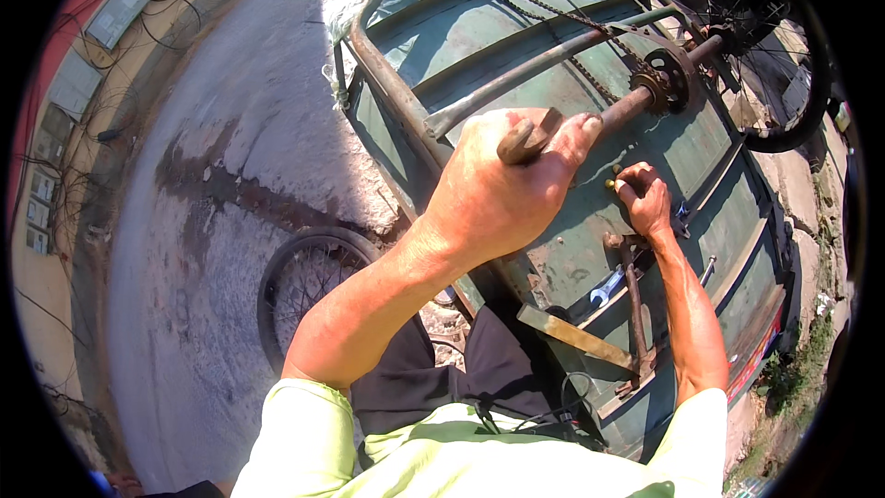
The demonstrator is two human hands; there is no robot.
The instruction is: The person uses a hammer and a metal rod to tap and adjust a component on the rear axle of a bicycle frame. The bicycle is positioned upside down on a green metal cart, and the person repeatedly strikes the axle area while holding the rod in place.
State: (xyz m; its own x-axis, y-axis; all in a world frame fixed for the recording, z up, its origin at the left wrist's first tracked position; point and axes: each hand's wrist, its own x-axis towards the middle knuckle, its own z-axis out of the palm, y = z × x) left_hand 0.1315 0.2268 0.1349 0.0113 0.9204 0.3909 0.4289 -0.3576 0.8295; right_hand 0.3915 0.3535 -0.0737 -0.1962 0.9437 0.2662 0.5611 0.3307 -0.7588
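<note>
My left hand (502,175) is closed round a wooden handle (523,142), its blunt end sticking up out of the fist. The rest of that tool is hidden by the hand. Just beyond, a rusty axle tube (627,111) runs away to the upper right with a sprocket (666,78) on it. Lower and to the right, my right hand (647,198) pinches a small yellowish piece (609,183), too small to name, over the green metal panel (572,258). Both forearms are bare below light yellow-green sleeves.
A chain (553,14) hangs from the sprocket. A blue-grey wrench (606,288), a rusty bar (634,304) and a wooden strip (576,339) lie near me on the panel. One spoked wheel (277,290) is on the ground at left; another tyre (811,101) stands far right.
</note>
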